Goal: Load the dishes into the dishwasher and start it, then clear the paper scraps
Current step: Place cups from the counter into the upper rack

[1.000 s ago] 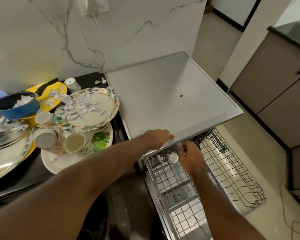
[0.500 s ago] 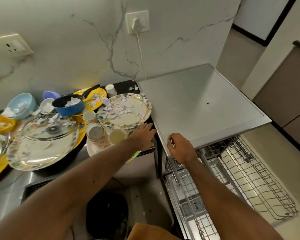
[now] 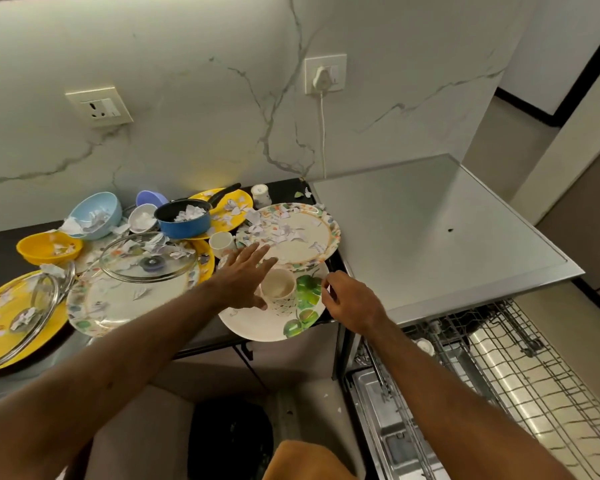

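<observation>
Dirty dishes strewn with paper scraps (image 3: 278, 233) crowd the dark counter (image 3: 0, 251). My left hand (image 3: 245, 278) stretches flat with spread fingers over a cream cup (image 3: 278, 288) and the rim of a floral plate (image 3: 302, 237). My right hand (image 3: 349, 301) hovers with loosely curled fingers at the right edge of a white plate with green leaves (image 3: 291, 323), holding nothing. The dishwasher (image 3: 430, 230) stands to the right, its wire rack (image 3: 520, 368) pulled out and bare.
A blue saucepan (image 3: 184, 220), light blue bowl (image 3: 99, 211), yellow bowl (image 3: 47, 247), yellow plates (image 3: 0, 317) and two glass lids (image 3: 146, 261) fill the counter's left. A plugged socket (image 3: 324, 74) and cord hang on the marble wall. A dark bin (image 3: 231, 441) sits below.
Both hands left the dishwasher's front edge and rack and moved left to the plates and cup. The view swung left, showing more of the counter.
</observation>
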Motion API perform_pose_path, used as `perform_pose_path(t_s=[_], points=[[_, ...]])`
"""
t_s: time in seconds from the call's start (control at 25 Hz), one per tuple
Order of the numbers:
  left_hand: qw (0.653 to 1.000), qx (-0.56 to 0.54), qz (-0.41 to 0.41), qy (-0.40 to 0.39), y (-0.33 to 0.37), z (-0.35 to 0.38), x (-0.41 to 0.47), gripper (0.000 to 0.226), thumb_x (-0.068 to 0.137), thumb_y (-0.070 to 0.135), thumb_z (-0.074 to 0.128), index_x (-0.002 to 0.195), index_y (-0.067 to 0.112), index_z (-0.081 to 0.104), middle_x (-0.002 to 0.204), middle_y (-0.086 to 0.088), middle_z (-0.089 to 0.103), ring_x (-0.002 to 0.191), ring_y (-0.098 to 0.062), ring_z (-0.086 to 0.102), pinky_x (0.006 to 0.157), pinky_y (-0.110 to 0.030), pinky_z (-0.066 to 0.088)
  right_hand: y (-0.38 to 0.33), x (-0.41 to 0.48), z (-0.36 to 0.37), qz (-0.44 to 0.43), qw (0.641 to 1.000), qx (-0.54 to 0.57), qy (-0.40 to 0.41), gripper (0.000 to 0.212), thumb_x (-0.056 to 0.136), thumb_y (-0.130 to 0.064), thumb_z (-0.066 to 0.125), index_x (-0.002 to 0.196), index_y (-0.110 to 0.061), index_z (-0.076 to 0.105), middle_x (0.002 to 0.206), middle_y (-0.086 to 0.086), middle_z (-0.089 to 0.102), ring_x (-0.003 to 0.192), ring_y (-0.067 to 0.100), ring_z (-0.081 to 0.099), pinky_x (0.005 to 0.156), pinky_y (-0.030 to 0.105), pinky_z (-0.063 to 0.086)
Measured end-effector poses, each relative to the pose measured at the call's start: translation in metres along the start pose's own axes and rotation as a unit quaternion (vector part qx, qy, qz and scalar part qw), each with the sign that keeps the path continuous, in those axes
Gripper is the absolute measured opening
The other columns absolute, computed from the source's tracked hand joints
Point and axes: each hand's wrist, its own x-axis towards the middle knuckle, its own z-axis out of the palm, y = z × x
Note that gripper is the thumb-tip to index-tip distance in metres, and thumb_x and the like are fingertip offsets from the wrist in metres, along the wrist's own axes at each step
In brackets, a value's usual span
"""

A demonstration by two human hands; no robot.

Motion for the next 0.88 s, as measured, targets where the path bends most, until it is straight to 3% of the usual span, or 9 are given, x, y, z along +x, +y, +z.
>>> perform_pose_path(t_s=[0.2,0.32,0.4,0.52,0.64,0.76,0.88], points=[[1.0,0.001,-0.004,-0.022,-0.026,0.01,-0.016,0.122,0.077,0.037,0.088,0.165,0.023,0.005,0.172,-0.007,-0.009,0.158,-0.035,-0.004,0.126,-0.054,0.011,-0.035,0.018,0.01,-0.041,0.998,0.036,0.014,0.01,0.102,-0.035,0.058,0.103,-0.025,0.059,0.1,-0.013,0.057,0.08,0.011,0.057,0.064,0.038,0.054],[1.0,-0.016,0.017,0.019,-0.032,0.008,-0.021,0.101,0.085,0.009,0.08,0.163,0.021,0.018,0.171,-0.012,0.009,0.156,-0.035,0.013,0.123,-0.049,0.028,-0.055,0.028,0.019,-0.043,0.998,0.044,0.023,0.011,0.102,-0.035,0.057,0.103,-0.025,0.059,0.1,-0.012,0.059,0.084,0.01,0.056,0.066,0.04,0.055],[0.998,-0.026,0.033,0.036,-0.035,0.0,-0.024,0.086,0.088,0.003,0.075,0.16,0.02,0.029,0.166,-0.011,0.027,0.151,-0.032,0.027,0.119,-0.045,0.038,-0.068,0.034,0.025,-0.042,0.997,0.056,0.023,0.012,0.102,-0.034,0.058,0.106,-0.023,0.061,0.101,-0.01,0.06,0.085,0.009,0.055,0.068,0.039,0.056],[0.998,-0.015,0.047,0.044,-0.036,-0.011,-0.025,0.08,0.089,0.006,0.075,0.157,0.019,0.035,0.162,-0.008,0.035,0.148,-0.029,0.034,0.116,-0.041,0.039,-0.081,0.043,0.028,-0.042,0.995,0.088,0.029,0.014,0.102,-0.034,0.058,0.109,-0.022,0.062,0.102,-0.009,0.06,0.084,0.009,0.056,0.071,0.037,0.056],[0.996,-0.011,0.06,0.071,-0.035,-0.025,-0.024,0.085,0.089,0.013,0.077,0.159,0.016,0.029,0.163,-0.009,0.036,0.147,-0.027,0.038,0.112,-0.037,0.043,-0.089,0.048,0.028,-0.029,0.992,0.114,0.047,0.021,0.101,-0.036,0.061,0.119,-0.025,0.061,0.106,-0.011,0.06,0.085,0.008,0.059,0.071,0.033,0.057],[0.992,-0.085,0.062,0.065,-0.026,-0.05,-0.019,0.092,0.091,0.029,0.078,0.162,0.02,0.02,0.163,-0.007,0.037,0.145,-0.027,0.042,0.108,-0.039,0.047,-0.091,0.051,0.022,-0.002,0.986,0.155,0.055,0.058,0.095,-0.043,0.071,0.145,-0.029,0.046,0.13,-0.011,0.053,0.098,0.006,0.061,0.077,0.022,0.056],[0.977,-0.192,0.079,0.056,-0.005,-0.065,-0.003,0.097,0.088,0.032,0.08,0.162,0.022,0.018,0.161,-0.006,0.041,0.144,-0.027,0.044,0.111,-0.04,0.044,-0.084,0.048,0.012,-0.022,0.983,0.16,0.084,0.084,0.091,-0.042,0.077,0.159,-0.027,0.029,0.154,-0.009,0.042,0.126,0.005,0.053,0.093,0.018,0.054]])
